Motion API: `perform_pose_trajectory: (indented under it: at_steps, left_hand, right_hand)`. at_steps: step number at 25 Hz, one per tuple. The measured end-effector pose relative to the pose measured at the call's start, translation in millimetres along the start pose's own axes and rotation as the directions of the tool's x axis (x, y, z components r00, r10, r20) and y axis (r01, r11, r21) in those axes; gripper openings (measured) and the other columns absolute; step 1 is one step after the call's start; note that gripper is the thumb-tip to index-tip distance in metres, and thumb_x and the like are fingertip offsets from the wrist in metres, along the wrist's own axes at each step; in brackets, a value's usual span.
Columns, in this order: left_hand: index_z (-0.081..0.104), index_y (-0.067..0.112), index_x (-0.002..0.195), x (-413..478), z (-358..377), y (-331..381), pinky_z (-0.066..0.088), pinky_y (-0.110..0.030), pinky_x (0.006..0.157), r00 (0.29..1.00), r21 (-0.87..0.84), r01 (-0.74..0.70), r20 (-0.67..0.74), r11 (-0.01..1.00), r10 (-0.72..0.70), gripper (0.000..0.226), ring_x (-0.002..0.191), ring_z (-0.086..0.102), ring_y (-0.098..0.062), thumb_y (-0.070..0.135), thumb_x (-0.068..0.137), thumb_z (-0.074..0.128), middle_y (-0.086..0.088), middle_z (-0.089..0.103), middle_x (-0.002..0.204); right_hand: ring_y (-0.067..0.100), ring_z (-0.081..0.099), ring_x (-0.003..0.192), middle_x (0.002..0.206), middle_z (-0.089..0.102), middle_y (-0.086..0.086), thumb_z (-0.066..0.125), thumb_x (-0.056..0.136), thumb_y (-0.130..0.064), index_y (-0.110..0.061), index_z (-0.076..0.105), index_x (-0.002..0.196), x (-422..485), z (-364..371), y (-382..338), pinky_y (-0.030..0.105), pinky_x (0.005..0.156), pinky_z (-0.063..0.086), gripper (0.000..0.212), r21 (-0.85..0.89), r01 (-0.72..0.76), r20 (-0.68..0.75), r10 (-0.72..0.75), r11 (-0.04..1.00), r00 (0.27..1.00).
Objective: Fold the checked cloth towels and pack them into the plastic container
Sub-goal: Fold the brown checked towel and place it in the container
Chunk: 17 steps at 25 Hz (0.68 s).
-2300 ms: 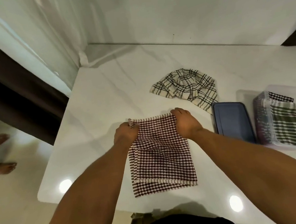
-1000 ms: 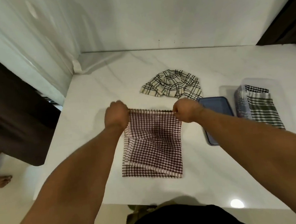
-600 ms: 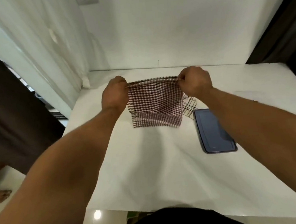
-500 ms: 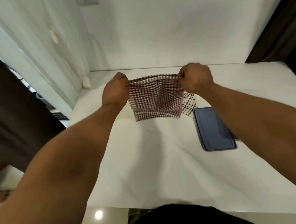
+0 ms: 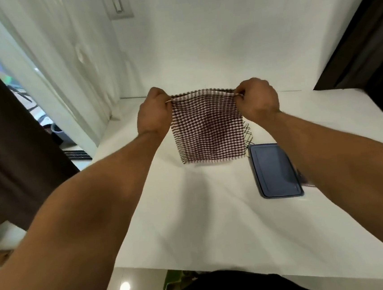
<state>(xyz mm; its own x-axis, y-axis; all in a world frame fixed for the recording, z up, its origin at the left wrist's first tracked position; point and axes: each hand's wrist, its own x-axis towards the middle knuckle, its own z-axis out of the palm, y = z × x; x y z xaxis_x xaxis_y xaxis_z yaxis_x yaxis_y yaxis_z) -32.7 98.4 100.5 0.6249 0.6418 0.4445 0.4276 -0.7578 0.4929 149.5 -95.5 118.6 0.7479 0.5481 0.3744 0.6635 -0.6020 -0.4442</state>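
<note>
A dark red and white checked towel (image 5: 207, 129), folded, hangs in the air above the white table (image 5: 204, 213). My left hand (image 5: 153, 114) pinches its top left corner and my right hand (image 5: 257, 100) pinches its top right corner, so the top edge is stretched level between them. Behind its right edge a strip of a black and white checked towel (image 5: 248, 133) shows on the table. The plastic container is hidden behind my right forearm.
A dark blue lid (image 5: 275, 170) lies flat on the table to the right, below the hanging towel. White walls close the table at the back and left, with a switch plate (image 5: 118, 5) high up. A dark curtain (image 5: 9, 139) hangs at the left.
Both hands lifted the red checked towel off the table and now hold it up by its top corners. My view tilted upward, and the container went out of sight.
</note>
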Motion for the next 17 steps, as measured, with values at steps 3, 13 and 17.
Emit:
perform_pose_trajectory:
  at_steps: [3, 13, 17]
  left_hand:
    - [0.071, 0.010, 0.106, 0, -3, 3, 0.049, -0.031, 0.090, 1.000, 0.006, 0.016, -0.015, 1.000, -0.016, 0.025, 0.099, 0.062, -0.021, 0.018, 0.095, 0.050, -0.001, 0.059, 0.117]
    - [0.062, 0.013, 0.113, 3, -11, 9, 0.051, -0.036, 0.085, 0.995, 0.054, 0.098, 0.017, 0.994, -0.099, 0.029, 0.095, 0.059, -0.024, 0.009, 0.090, 0.045, -0.003, 0.054, 0.118]
    - [0.062, 0.009, 0.100, -62, 9, -2, 0.050, -0.040, 0.071, 0.987, 0.300, 0.014, 0.149, 0.954, -0.061, 0.020, 0.092, 0.056, -0.029, 0.010, 0.084, 0.050, -0.008, 0.050, 0.109]
  right_hand:
    - [0.025, 0.067, 0.097, 0.108, 0.073, 0.002, 0.056, 0.089, -0.018, -0.022, 0.075, 0.108, -3, 1, 1, 0.030, 0.079, 0.051, 0.026, 0.014, -0.056, 0.081, 0.055, 0.998, 0.995]
    - [0.015, 0.059, 0.089, 0.105, 0.064, 0.003, 0.055, 0.083, -0.012, -0.018, 0.069, 0.100, 0, 2, -11, 0.028, 0.079, 0.049, 0.023, 0.250, 0.029, -0.044, -0.018, 0.968, 0.999]
    - [0.019, 0.058, 0.074, 0.086, 0.060, -0.001, 0.056, 0.080, -0.024, -0.022, 0.064, 0.083, -66, 29, 18, 0.031, 0.065, 0.046, 0.009, 0.194, 0.243, 0.227, -0.284, 0.950, 0.932]
